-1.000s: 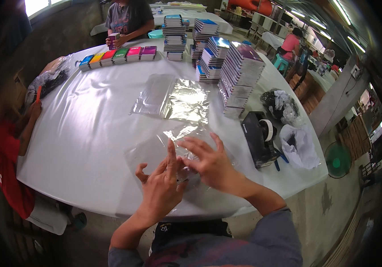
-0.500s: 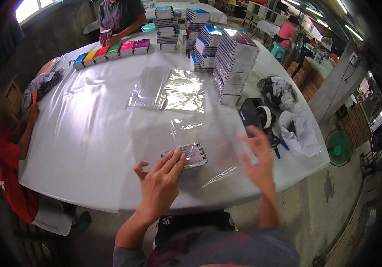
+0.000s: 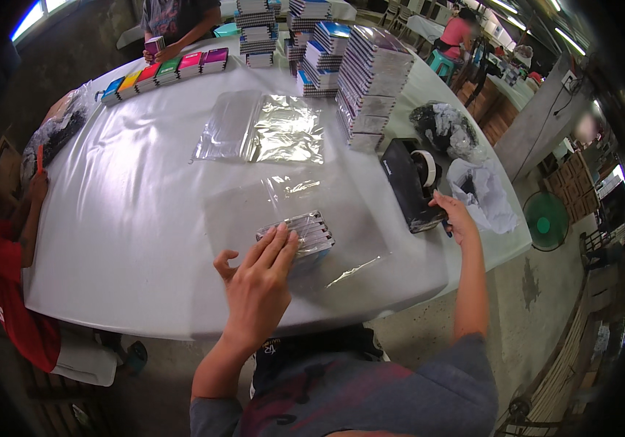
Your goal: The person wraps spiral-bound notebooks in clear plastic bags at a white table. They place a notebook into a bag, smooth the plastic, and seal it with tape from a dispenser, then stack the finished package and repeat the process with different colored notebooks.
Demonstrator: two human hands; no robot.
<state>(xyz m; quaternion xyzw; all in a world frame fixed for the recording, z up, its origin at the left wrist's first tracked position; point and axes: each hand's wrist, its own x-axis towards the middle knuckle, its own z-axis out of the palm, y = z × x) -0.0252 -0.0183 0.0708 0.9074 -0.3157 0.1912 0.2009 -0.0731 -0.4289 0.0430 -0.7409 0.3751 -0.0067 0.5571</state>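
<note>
Under my left hand (image 3: 260,288) lies a small bundle of spiral-bound notebooks (image 3: 316,231), its coils facing up, on a sheet of clear plastic film (image 3: 356,273). The fingers of that hand are stretched flat on the bundle, thumb held out to the side. My right hand (image 3: 459,221) is at the near end of a black tape dispenser (image 3: 402,186), which carries a white-cored roll of tape (image 3: 424,169). Its fingers are curled together by the dispenser's edge; what they grip, if anything, is hidden. A bit of a dark blue handle shows beside them.
Clear plastic sleeves (image 3: 228,131) lie mid-table. Tall notebook stacks (image 3: 374,80) stand behind the dispenser. A row of coloured notebooks (image 3: 166,71) is at the far left. Crumpled plastic (image 3: 483,200) lies at right. A person in red (image 3: 6,277) and another person (image 3: 181,25) are at the table.
My right hand has moved from above the film to the tape dispenser, its fingers closing in. My left hand stays on the notebooks. The whole view has shifted slightly.
</note>
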